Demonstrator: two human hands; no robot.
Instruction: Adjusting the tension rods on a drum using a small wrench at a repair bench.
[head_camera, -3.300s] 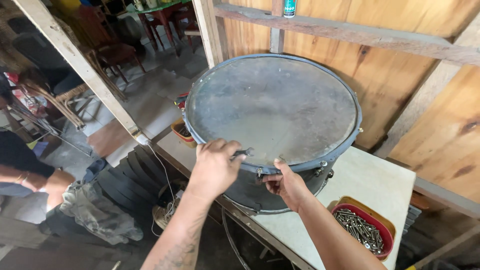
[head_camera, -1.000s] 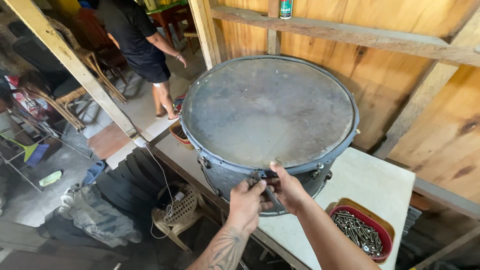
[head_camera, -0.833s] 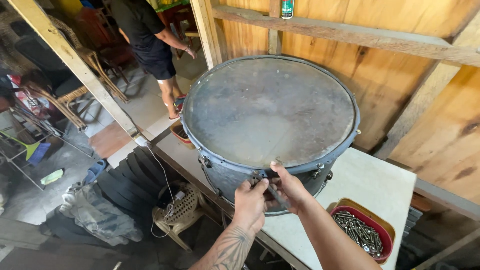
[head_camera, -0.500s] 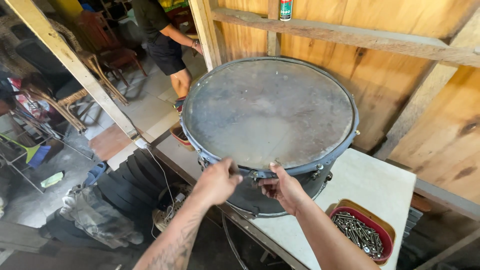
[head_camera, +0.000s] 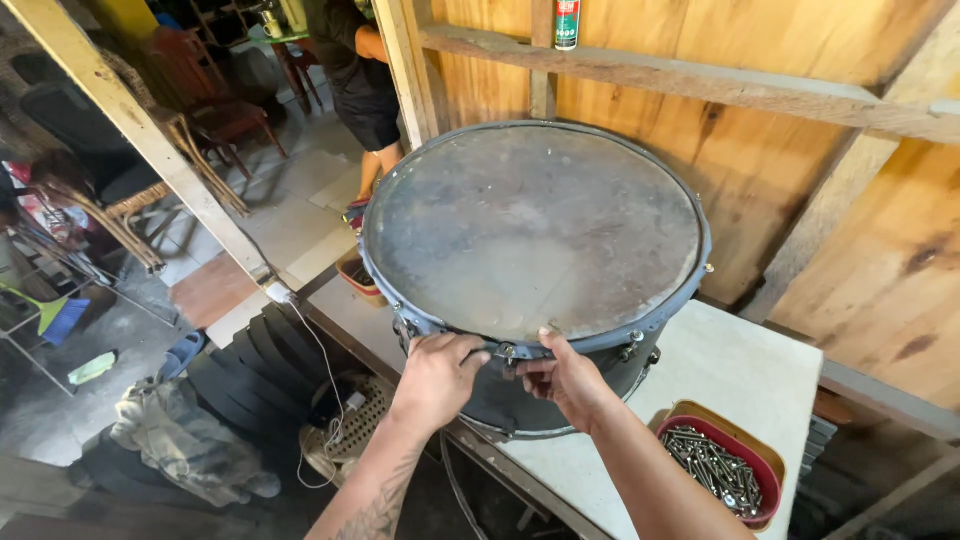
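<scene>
A large drum (head_camera: 535, 230) with a worn grey head and a blue-grey metal hoop lies flat on a white table (head_camera: 740, 370). Both my hands are at its near edge. My left hand (head_camera: 437, 377) curls its fingers against the hoop just left of a small metal tension lug (head_camera: 508, 352). To the right of that lug my right hand (head_camera: 566, 382) has its thumb on top of the hoop, and its fingers pinch the lug from the side. Whether a small tool sits between the fingers is hidden.
A red tray of screws (head_camera: 718, 467) inside a brown tray sits on the table at my right. Wooden wall and a shelf with a spray can (head_camera: 567, 22) rise behind. A person (head_camera: 360, 80) stands at the back left near chairs. Tyres (head_camera: 255, 370), cloth and a cable lie below left.
My left hand rose from the drum's side wall to the hoop beside the lug. My right hand stayed at the lug. The person in the background walked farther back.
</scene>
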